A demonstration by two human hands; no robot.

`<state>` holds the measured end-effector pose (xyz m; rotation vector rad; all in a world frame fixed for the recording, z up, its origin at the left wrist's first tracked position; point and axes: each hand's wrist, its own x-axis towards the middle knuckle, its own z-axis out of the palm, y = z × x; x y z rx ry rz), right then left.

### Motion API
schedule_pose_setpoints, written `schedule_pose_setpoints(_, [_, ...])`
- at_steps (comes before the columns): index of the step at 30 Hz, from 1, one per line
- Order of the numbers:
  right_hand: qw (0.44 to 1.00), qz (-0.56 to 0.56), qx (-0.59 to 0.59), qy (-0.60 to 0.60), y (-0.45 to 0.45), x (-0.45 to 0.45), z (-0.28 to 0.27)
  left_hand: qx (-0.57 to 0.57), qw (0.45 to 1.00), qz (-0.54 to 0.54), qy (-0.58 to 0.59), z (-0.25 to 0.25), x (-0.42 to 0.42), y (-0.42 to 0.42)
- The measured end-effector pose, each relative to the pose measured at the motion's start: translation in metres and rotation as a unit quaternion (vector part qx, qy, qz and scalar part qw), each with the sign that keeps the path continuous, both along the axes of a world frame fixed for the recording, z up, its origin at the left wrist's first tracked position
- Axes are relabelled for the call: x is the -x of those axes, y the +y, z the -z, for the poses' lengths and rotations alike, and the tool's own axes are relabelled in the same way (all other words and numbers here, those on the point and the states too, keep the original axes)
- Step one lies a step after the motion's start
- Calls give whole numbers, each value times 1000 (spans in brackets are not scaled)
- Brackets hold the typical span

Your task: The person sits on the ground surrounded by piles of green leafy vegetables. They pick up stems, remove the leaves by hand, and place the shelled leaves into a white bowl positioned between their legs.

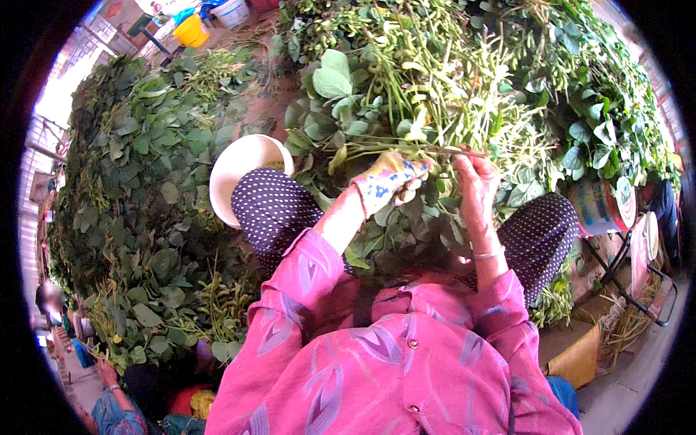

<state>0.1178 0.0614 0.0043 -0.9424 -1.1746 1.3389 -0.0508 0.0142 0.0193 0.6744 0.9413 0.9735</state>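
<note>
A bean plant stem lies across both hands in front of my knees. My left hand, in a fabric glove with a blue, yellow and pink pattern, is closed on its left part. Bare, with a bracelet at the wrist, my right hand pinches the stem's right end between thumb and fingers. Beyond the hands rises a heap of green bean plants with many pods. A white bucket stands against my left knee; some green pods show inside, the rest is hidden by the knee.
Leafy plants are piled at the left. A yellow bucket and a white bucket stand at the top left. At the right are a round container, a metal folding frame and a cardboard piece. Another person's arm shows at lower left.
</note>
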Motion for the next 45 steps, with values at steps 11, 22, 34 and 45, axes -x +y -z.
schedule_pose_setpoints(11, [996, 2, -42, -85, -27, -6, 11, -55, 996, -50, -59, 3, -28, 7])
schedule_pose_setpoints(22, [986, -140, 91, 6, -54, -21, -7, -72, 987, -134, 61, -8, -45, 0])
schedule_pose_setpoints(34, [978, -143, 153, -7, -51, -15, -8, -21, 976, -203, 71, 11, -47, 5])
schedule_pose_setpoints(45, [970, -184, 159, 29, -42, -18, 8, -32, 997, -64, 29, 14, -36, 9])
